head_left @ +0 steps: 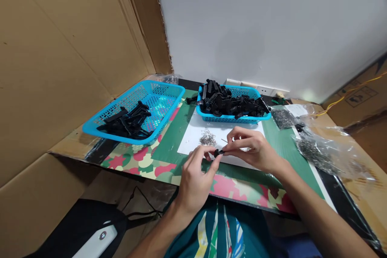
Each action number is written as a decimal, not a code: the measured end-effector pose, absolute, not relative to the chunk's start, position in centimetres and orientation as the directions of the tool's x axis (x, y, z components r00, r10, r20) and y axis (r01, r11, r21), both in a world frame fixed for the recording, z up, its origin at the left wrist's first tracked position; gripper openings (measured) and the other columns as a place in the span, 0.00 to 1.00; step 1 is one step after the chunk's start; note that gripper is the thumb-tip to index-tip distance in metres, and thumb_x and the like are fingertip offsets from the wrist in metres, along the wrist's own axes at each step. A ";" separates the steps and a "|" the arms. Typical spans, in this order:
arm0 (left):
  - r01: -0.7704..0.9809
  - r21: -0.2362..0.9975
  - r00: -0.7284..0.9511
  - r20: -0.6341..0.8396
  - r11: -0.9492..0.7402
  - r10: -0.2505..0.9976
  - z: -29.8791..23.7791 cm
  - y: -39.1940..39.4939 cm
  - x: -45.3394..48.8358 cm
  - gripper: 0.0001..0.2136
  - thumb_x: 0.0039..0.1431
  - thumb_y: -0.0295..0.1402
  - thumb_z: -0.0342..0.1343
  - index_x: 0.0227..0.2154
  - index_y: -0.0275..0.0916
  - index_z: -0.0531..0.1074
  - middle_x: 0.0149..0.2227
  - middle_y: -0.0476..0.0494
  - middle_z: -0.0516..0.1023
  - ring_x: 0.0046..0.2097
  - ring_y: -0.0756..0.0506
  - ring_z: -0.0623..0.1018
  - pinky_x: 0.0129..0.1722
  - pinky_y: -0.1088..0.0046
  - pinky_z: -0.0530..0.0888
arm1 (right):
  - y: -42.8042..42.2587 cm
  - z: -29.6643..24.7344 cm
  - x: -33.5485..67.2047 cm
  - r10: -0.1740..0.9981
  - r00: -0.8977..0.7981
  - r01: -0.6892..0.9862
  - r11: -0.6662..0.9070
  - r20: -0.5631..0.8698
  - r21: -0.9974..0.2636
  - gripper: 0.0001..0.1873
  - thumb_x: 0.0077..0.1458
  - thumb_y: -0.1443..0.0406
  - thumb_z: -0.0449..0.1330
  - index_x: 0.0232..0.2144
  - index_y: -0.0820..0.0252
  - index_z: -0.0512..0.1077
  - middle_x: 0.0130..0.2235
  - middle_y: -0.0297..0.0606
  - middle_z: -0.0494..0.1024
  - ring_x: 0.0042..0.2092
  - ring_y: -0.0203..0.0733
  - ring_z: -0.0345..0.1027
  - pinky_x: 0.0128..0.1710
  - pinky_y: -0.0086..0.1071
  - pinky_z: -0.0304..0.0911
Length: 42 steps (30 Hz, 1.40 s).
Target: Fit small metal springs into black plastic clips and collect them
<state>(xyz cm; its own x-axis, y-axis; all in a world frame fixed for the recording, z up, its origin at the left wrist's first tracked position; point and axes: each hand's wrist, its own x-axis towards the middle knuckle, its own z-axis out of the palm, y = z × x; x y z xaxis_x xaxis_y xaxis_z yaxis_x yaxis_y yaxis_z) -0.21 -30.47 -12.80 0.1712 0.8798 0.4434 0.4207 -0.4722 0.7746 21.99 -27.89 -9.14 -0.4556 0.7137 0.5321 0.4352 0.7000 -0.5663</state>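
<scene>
At the lower left, below the tabletop [229,187], I see something dark with a white strip [96,234]. Clear bags [322,157] of metal bits crowd the right side, and the right hand [256,149] hides part of the white paper [187,141]. The black part [217,153] is low in the centre: the left hand [195,171] has its fingers pinched around it, while the right fingers, nearly together, grip its other end, a thin pin [224,140] jutting beside them. Just beyond lies a metal pile [207,138]. The left basket [145,142] is partly filled with black pieces [128,123]; the right basket [234,119], upper centre, is heaped with more.
</scene>
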 end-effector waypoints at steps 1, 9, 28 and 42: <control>0.441 0.763 0.163 0.449 -0.472 0.879 -12.8 -30.5 -0.2 0.03 0.70 0.33 0.60 0.43 0.43 0.74 0.35 0.50 0.77 0.37 0.47 0.77 0.41 0.71 0.71 | -27.8 -9.0 22.3 0.734 -0.452 0.472 0.679 0.507 -0.562 0.07 0.66 0.60 0.67 0.44 0.54 0.83 0.41 0.39 0.77 0.34 0.37 0.70 0.32 0.31 0.63; 0.521 0.678 0.235 0.470 -0.519 0.851 -12.6 -30.4 -0.2 0.03 0.68 0.30 0.60 0.41 0.42 0.72 0.34 0.50 0.76 0.37 0.45 0.76 0.41 0.68 0.70 | -26.9 -8.5 24.5 0.924 -0.360 0.786 0.375 0.128 -0.492 0.05 0.61 0.62 0.70 0.37 0.56 0.81 0.39 0.38 0.79 0.37 0.41 0.71 0.35 0.32 0.60; 0.600 0.563 0.386 0.419 -0.568 0.822 -12.7 -30.0 0.4 0.03 0.68 0.26 0.59 0.40 0.41 0.71 0.39 0.46 0.79 0.43 0.41 0.77 0.45 0.63 0.70 | -27.6 -8.7 21.6 0.933 -0.309 0.312 0.280 0.182 -0.908 0.06 0.67 0.64 0.61 0.45 0.58 0.72 0.39 0.38 0.78 0.39 0.40 0.74 0.41 0.34 0.71; 0.568 0.594 0.384 0.420 -0.569 0.822 -12.9 -29.9 0.3 0.04 0.67 0.26 0.60 0.41 0.41 0.72 0.39 0.46 0.79 0.43 0.41 0.78 0.44 0.63 0.72 | -28.1 -9.1 20.3 0.927 -0.337 0.238 0.251 0.162 -0.938 0.07 0.67 0.62 0.63 0.37 0.59 0.72 0.34 0.36 0.78 0.36 0.39 0.74 0.38 0.32 0.71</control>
